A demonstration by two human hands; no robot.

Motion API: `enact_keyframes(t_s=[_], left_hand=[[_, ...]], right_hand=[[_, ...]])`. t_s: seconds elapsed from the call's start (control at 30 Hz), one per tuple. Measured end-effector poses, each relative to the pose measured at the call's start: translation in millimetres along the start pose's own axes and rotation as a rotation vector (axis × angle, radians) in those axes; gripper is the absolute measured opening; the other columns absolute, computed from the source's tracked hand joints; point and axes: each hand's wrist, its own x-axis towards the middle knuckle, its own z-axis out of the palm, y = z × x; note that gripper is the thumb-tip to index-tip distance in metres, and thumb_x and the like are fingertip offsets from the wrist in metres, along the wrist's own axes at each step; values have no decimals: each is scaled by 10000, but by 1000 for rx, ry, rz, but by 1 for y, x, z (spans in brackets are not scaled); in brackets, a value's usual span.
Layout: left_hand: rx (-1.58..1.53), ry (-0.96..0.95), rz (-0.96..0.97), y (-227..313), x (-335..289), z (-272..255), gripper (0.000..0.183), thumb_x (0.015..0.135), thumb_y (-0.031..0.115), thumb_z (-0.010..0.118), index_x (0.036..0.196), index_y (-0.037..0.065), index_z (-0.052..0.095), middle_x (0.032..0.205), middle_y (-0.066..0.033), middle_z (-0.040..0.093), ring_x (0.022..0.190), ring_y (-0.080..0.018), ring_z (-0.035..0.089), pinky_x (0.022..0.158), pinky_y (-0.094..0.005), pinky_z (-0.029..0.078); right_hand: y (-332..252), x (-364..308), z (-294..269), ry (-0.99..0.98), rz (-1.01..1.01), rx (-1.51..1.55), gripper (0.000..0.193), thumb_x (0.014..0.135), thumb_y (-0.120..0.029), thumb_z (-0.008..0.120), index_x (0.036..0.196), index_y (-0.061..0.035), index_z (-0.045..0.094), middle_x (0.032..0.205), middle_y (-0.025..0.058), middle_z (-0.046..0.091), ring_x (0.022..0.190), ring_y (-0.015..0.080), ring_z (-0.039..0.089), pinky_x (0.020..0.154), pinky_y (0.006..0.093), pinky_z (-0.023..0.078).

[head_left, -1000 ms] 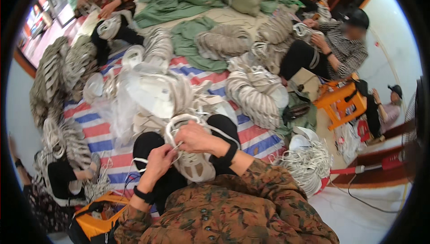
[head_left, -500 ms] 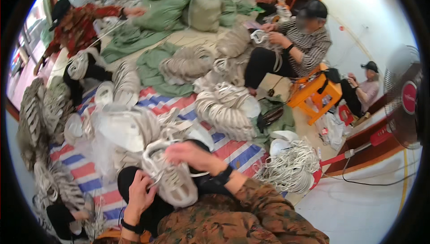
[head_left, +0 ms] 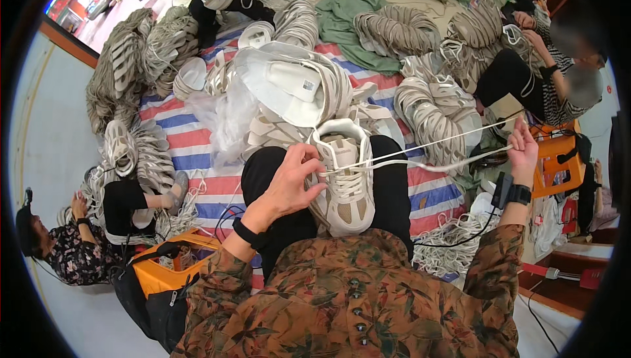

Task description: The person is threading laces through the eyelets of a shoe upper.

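Observation:
A beige and white sneaker [head_left: 346, 208] rests between my knees, its toe toward me and its white lace [head_left: 420, 164] threaded through the upper eyelets. My right hand [head_left: 523, 146] is stretched far out to the right, pinching the lace, whose two strands run across from the shoe; the upper one looks taut. My left hand [head_left: 294, 179] is at the shoe's left side, with bent fingers against the eyelet edge and the thumb lower. Just beyond the shoe lies a pile of pale shoe uppers [head_left: 332, 89], with a white insole showing inside one.
A striped red, white and blue sheet [head_left: 190, 131] covers the floor. Bundled uppers [head_left: 430, 118] lie to the right, above a heap of loose laces [head_left: 453, 246]. Co-workers sit at left, far and right. Orange stools [head_left: 559, 167] and a clear plastic bag [head_left: 227, 125] stand or lie nearby.
My right hand has moved from over the shoe far out to the right, drawing the lace with it. The sneaker now sits straighter between my knees. The whole view has shifted.

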Motion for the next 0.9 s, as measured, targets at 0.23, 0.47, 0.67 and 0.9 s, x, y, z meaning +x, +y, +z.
enact_keyframes(t_s=[0.23, 0.47, 0.67, 0.9], left_hand=[[13, 8, -80, -2, 3, 9, 266, 715, 68, 775, 890, 43, 576, 1082, -114, 480, 1061, -299, 482, 911, -393, 436], [165, 128, 46, 8, 10, 17, 293, 670, 23, 757, 876, 47, 551, 1314, -168, 510, 1194, -365, 461, 1018, -431, 381], [121, 83, 27, 0, 10, 14, 318, 671, 2, 753, 872, 55, 513, 1270, -139, 546, 1225, -351, 456, 1038, -437, 367], [88, 101, -21, 7, 10, 16, 308, 695, 27, 752, 913, 62, 536, 1217, -134, 543, 1198, -371, 460, 1033, -460, 370]], right_hand=[[2, 7, 7, -32, 104, -94, 196, 1036, -100, 424, 1099, 28, 558, 1269, 130, 639, 481, 74, 314, 441, 212, 274], [32, 10, 14, -15, 182, -106, 170, 1038, -104, 411, 1026, 0, 546, 1305, 134, 625, 475, 79, 323, 460, 221, 300], [-3, 35, 43, -38, -8, -259, 199, 1061, -148, 397, 983, -17, 525, 1368, 159, 587, 465, 76, 294, 445, 212, 276], [2, 39, 91, -306, -84, -393, 183, 1046, -220, 484, 1011, -52, 546, 1324, 162, 616, 475, 36, 304, 418, 206, 266]])
